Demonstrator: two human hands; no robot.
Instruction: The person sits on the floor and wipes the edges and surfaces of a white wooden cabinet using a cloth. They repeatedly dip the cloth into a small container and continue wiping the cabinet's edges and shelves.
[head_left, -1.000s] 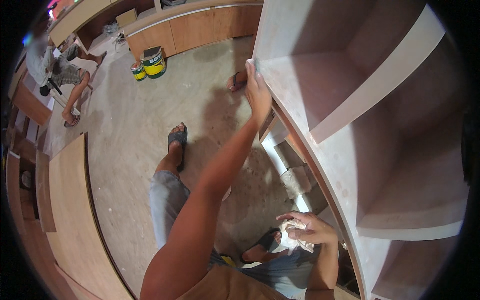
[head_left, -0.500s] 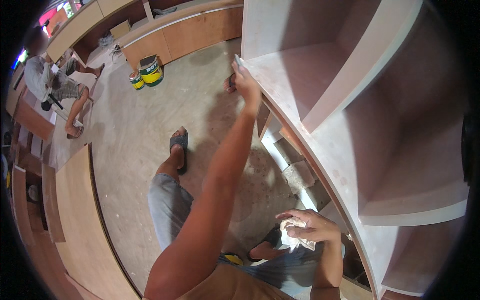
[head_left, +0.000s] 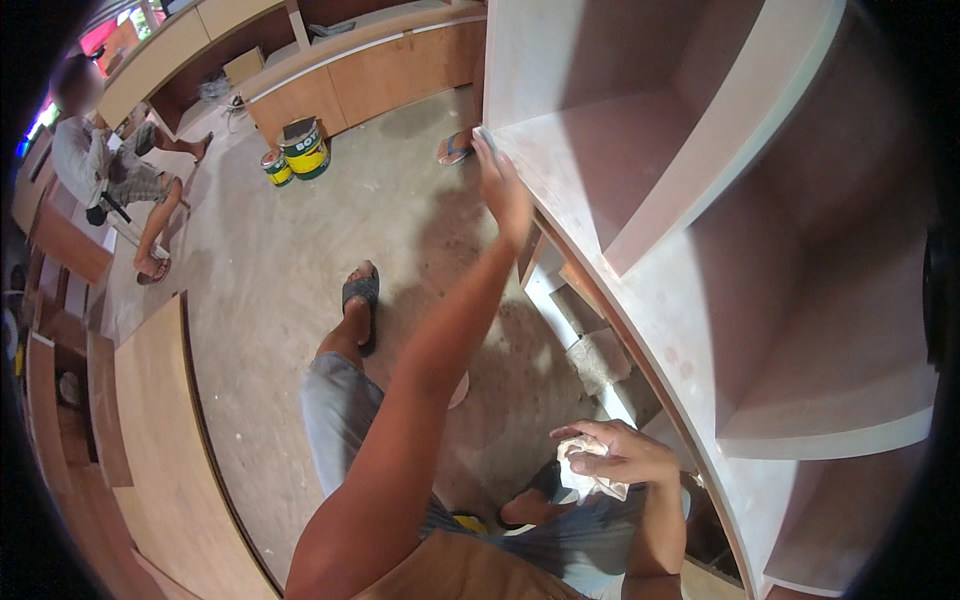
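My left arm reaches far forward, and my left hand [head_left: 505, 195] lies along the front edge of a pale, primed shelf unit [head_left: 650, 300]. Its fingers are stretched along that edge, with a thin grey piece [head_left: 481, 133] at the fingertips, perhaps sandpaper, mostly hidden by the hand. Close to my body, my right hand [head_left: 632, 455] is closed round a crumpled white rag [head_left: 590, 470]. It hovers over my right thigh, to the left of the unit's curved front edge.
Paint cans [head_left: 304, 150] stand by a low wooden cabinet [head_left: 380, 85]. A seated person [head_left: 120, 170] is at far left, and a sandalled foot [head_left: 455, 148] shows beyond my left hand. A wooden panel [head_left: 150, 400] lies at left. A pale block [head_left: 600, 362] sits below the shelf edge.
My left hand has slid a little nearer along the shelf edge. The sandalled foot beyond it shows more fully and sits further left. My right hand keeps the rag in place.
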